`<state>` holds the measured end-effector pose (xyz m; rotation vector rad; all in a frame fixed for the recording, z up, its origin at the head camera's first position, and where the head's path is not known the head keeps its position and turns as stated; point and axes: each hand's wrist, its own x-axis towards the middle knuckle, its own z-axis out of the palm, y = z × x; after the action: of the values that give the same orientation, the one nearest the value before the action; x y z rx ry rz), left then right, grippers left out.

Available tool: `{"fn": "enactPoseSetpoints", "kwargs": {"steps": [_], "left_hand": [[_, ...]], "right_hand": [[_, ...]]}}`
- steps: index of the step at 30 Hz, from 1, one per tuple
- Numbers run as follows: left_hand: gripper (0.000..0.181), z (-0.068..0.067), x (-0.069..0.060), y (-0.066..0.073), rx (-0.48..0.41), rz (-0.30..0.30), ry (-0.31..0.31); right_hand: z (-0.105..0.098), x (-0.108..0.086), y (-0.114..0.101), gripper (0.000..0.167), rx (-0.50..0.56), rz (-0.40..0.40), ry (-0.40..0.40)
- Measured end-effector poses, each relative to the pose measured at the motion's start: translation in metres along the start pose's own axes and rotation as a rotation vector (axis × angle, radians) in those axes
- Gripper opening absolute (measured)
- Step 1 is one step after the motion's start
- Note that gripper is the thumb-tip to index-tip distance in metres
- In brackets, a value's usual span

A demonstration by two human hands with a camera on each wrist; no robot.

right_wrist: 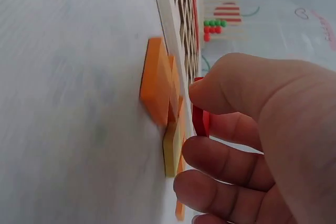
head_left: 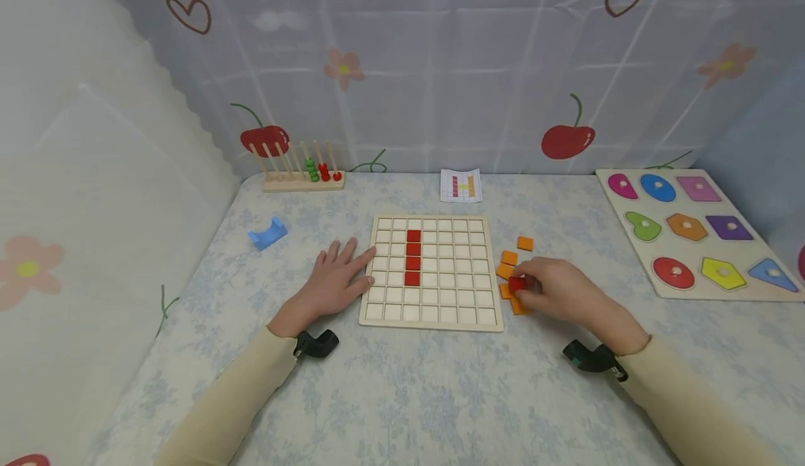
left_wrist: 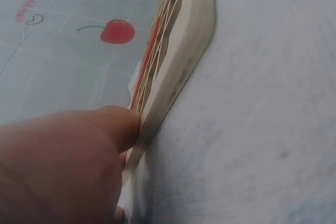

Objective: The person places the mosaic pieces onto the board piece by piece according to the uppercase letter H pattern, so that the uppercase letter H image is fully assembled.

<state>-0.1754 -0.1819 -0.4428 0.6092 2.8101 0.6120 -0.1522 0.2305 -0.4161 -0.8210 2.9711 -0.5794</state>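
A person's right hand pinches a red tile between thumb and fingers just right of a grid board on a cloth-covered table. Orange tiles lie in a loose cluster beneath and beyond that hand, near the board's right edge; whether the held tile touches any of them cannot be told. The left hand rests at the opposite side, fingers spread, its thumb and forefinger against the board's left edge. Four red squares fill the third column from the left, second through fifth rows, in an unbroken line. Behind the board, a printed card stands near the curtain, which is decorated with cherries, hearts and flowers. At back left, a peg rack carries green and red beads, with a blue piece in front of it. At far right lies a shape puzzle, its nine knobbed pieces in three rows.
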Motion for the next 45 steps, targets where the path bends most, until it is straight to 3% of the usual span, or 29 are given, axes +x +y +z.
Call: {"fn": "enactPoseSetpoints", "kwargs": {"steps": [12, 23, 33, 45], "left_hand": [[0.062, 0.002, 0.000, 0.001, 0.006, -0.019, 0.000], [0.062, 0.001, 0.000, 0.002, 0.005, -0.018, 0.005], [0.062, 0.001, 0.002, 0.002, 0.004, -0.027, -0.014], [0.062, 0.001, 0.001, 0.002, 0.014, -0.035, -0.005]], "right_hand": [[0.012, 0.035, -0.042, 0.016, 0.016, -0.048, -0.054], [0.029, 0.064, -0.081, 0.014, -0.014, -0.162, -0.060], [0.040, 0.077, -0.102, 0.015, 0.029, -0.161, -0.067], [0.052, 0.084, -0.116, 0.006, 0.071, -0.135, -0.075]]}}
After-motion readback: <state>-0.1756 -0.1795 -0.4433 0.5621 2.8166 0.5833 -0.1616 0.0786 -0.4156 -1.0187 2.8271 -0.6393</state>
